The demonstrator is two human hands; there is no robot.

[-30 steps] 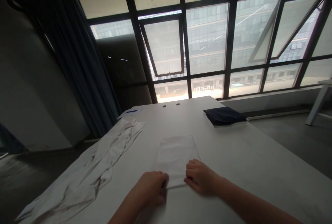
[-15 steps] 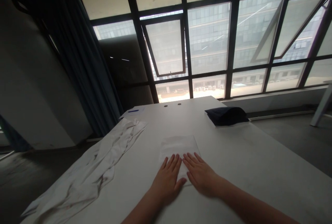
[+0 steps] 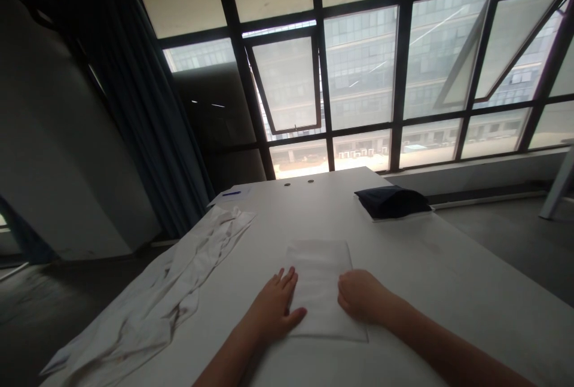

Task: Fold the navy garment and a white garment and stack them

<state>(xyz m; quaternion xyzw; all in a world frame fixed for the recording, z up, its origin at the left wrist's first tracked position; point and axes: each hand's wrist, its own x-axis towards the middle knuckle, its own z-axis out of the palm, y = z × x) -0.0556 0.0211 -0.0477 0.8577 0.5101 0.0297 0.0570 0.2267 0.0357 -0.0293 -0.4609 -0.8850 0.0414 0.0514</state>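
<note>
A flat white rectangular packet (image 3: 318, 291) lies on the white table in front of me; whether it is plastic or folded cloth I cannot tell. My left hand (image 3: 274, 306) rests on its left edge, fingers stretched out and thumb apart over the near left part. At the packet's right edge, my right hand (image 3: 361, 295) is closed with its fingers curled in on the edge. The fingertips of the right hand are hidden. The packet's far edge and near right corner show uncovered.
Crumpled white cloth (image 3: 179, 297) runs along the table's left side. A dark folded bundle (image 3: 392, 201) lies near the right edge. Toward the far left are a paper sheet with a blue pen (image 3: 231, 194). Windows and a blue curtain (image 3: 147, 118) stand beyond.
My hands have moved apart from the packet's middle to its two sides. The right hand has gone from flat to closed. The packet has shifted slightly right and toward me.
</note>
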